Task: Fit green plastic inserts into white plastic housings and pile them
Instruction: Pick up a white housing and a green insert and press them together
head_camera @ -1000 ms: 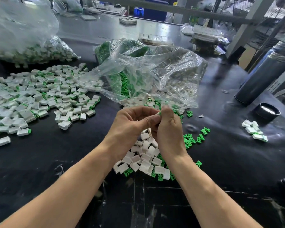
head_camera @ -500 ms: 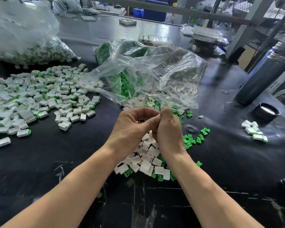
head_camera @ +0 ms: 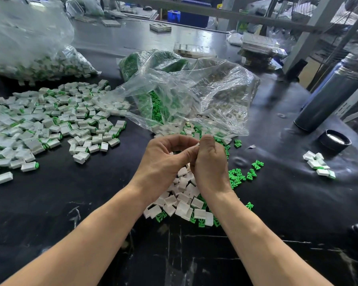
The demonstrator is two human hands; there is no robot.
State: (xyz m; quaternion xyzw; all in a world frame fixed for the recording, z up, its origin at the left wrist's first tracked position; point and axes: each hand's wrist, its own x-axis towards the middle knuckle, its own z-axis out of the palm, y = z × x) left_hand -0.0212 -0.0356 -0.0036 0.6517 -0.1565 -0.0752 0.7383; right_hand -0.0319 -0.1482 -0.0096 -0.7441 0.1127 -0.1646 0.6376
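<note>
**Mid-run: one housing being fitted, big pile done**

Landmark is the clear bag [head_camera: 194, 96]. Left of the bag lies my done pile [head_camera: 50, 124], a broad spread of white housings with green showing at the ends, so a lot is finished. Near side of the bag, under my hands, loose housings [head_camera: 182, 201] and loose inserts [head_camera: 238, 176] sit mixed together and not yet fitted; more of both show inside the bag. Plenty left, I judge.

Hands meet just in front of the bag mouth. My left hand [head_camera: 165, 159] has fingers curled, thumb and forefinger pinching a white piece [head_camera: 198, 144] at its tip. My right hand [head_camera: 210, 162] is curled too, fingertips closed on the same piece. Only a white corner shows; I cannot tell whether the insert is seated yet. A few finished pieces [head_camera: 318, 165] lie well right of the bag.
</note>
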